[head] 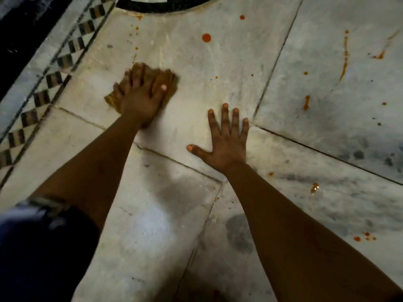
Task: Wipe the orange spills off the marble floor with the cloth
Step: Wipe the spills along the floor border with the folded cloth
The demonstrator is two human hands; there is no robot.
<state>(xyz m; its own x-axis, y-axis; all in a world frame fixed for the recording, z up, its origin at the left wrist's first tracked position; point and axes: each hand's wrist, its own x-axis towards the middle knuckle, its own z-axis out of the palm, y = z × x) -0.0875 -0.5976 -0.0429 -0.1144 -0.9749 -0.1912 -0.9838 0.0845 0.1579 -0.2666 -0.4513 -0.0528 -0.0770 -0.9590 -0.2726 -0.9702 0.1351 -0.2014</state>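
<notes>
We see left hand (139, 97) pressed flat on crumpled brown-orange cloth (169, 80), fingers spread over it, palm down on pale grey-veined marble floor (165, 214); blur hides whether fingers curl round cloth edge. Cloth lies near checkered black-and-white inlay border (46, 80), on slab's left part. Right hand (225, 141) open, flat on floor, fingers splayed, holding nothing, just beside slab joint. Orange spills: round drop (206, 37) beyond cloth, long streak (345, 56) at far right, small splash (314, 188) beside right forearm.
</notes>
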